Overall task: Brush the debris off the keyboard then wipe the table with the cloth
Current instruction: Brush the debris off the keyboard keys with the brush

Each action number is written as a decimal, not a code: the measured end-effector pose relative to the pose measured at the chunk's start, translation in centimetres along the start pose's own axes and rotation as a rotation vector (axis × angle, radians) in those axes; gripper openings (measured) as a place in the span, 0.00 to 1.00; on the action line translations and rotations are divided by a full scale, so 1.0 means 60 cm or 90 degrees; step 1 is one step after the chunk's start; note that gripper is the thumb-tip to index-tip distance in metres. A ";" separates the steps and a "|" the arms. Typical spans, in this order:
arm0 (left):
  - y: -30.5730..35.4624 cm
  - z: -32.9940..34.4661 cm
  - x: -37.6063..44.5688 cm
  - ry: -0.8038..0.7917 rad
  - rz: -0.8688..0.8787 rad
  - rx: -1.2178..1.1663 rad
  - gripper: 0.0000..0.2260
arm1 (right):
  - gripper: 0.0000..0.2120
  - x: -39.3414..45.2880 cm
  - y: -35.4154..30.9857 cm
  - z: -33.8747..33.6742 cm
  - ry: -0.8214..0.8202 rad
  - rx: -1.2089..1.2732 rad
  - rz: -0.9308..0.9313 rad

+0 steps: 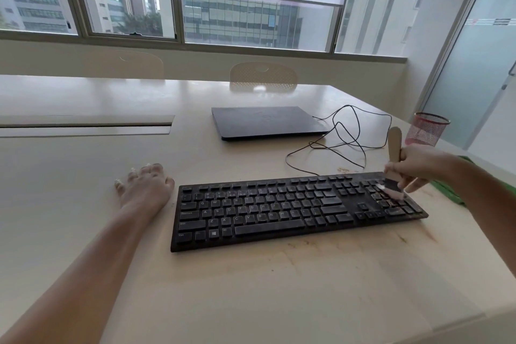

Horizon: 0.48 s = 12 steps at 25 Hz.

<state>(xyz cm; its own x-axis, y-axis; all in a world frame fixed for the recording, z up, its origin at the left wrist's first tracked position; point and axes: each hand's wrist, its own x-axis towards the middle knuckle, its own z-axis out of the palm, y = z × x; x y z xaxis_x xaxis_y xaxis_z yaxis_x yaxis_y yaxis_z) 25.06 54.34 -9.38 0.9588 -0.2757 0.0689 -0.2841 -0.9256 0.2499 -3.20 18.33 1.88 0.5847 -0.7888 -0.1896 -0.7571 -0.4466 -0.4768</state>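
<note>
- Hands first: the right hand [416,166], at the right of the frame, grips the wooden handle of a brush [394,165], bristles down on the number pad.
- The left hand [146,186], left of centre, rests flat on the bench [251,288] with fingers spread, just beside the keyboard [290,209].
- Brushing looks to be the step in hand; next come strokes across the remaining keys, sweeping crumbs clear.
- The green cloth [449,190] lies at the right edge, partly hidden behind the right arm, unused.
- Brown debris streaks the bench below the keyboard.
- A tangled cable [343,137], closed laptop [268,123] and pink mesh cup [427,128] sit beyond and may hinder wiping.
</note>
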 end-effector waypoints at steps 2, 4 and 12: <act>0.001 0.001 -0.001 0.000 0.002 0.004 0.20 | 0.08 -0.015 0.012 -0.012 -0.064 -0.057 0.038; 0.001 0.002 -0.002 0.004 0.000 0.012 0.19 | 0.07 -0.028 0.008 -0.023 -0.090 -0.103 0.031; 0.001 -0.001 -0.003 -0.002 0.007 0.014 0.19 | 0.04 -0.012 -0.042 0.052 0.088 0.032 -0.201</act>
<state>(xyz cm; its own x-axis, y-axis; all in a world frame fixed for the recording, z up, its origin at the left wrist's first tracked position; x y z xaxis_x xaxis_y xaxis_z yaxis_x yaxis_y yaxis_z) 24.84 54.36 -9.31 0.9554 -0.2872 0.0686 -0.2953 -0.9279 0.2274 -0.81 21.35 0.52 0.7399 -0.6667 0.0897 -0.5285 -0.6586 -0.5357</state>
